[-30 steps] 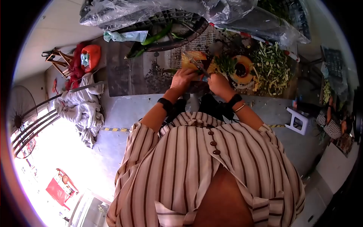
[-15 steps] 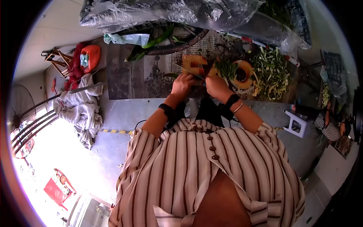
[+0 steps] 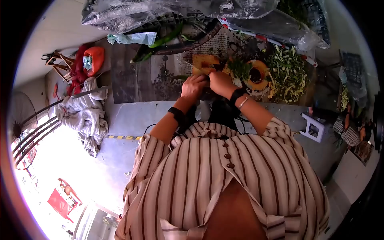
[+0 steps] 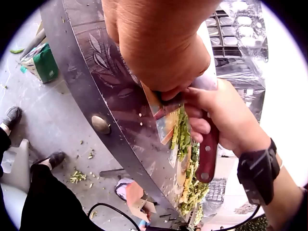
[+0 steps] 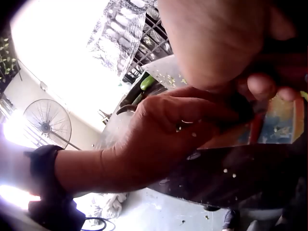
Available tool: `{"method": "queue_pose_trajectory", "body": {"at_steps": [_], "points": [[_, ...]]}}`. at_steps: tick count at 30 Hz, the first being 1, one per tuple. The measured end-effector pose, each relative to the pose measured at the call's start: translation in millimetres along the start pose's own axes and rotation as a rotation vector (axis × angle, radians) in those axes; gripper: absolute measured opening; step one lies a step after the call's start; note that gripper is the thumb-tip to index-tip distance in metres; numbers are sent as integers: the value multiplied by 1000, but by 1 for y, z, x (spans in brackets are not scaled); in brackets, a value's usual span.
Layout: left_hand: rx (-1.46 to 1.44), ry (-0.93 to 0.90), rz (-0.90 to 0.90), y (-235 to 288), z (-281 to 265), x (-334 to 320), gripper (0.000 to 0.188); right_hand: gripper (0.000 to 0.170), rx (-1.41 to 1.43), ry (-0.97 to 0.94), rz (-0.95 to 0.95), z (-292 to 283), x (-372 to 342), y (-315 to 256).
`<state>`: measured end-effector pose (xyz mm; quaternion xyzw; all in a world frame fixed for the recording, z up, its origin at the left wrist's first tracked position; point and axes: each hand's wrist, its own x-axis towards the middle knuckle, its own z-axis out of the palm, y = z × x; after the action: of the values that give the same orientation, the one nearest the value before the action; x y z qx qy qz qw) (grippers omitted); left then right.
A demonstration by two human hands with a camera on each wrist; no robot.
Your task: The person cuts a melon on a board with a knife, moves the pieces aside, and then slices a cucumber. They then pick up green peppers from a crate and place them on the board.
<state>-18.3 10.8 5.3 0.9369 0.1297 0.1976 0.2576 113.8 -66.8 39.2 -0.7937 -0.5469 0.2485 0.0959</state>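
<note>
My right hand [image 3: 221,83] grips a cleaver-like knife by its dark red riveted handle [image 4: 208,151]. Its broad pale blade [image 4: 210,65] shows behind my left hand in the left wrist view. Beside it, my left hand [image 3: 193,86] has its fingers bent over a green pepper, most of it hidden; the curved stem [image 5: 126,109] sticks out on the far side of that hand. Both hands meet over a colourful printed patch [image 3: 205,64] on the table. Chopped green strips [image 4: 180,137] lie right by the knife hand.
A large heap of chopped green pieces [image 3: 286,74] covers the table's right end. Whole long green peppers [image 3: 167,38] lie on a dark basket at the back, near clear plastic sheeting [image 3: 180,10]. A white stool [image 3: 313,127] stands on the floor to the right.
My right hand has shifted left, up against my left hand. The knife blade, slanting across the patch earlier, no longer shows clearly in the head view. My left hand stays nearly in place.
</note>
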Motion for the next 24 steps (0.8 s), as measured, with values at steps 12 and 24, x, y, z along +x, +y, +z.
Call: {"method": "queue_pose_trajectory", "body": {"at_steps": [12, 24], "points": [[-8, -8, -60, 5, 1, -5, 23, 16, 51, -43, 10, -16, -27, 21], [-32, 26, -46, 4, -1, -5, 24, 12, -10, -143, -1, -21, -33, 11]]}}
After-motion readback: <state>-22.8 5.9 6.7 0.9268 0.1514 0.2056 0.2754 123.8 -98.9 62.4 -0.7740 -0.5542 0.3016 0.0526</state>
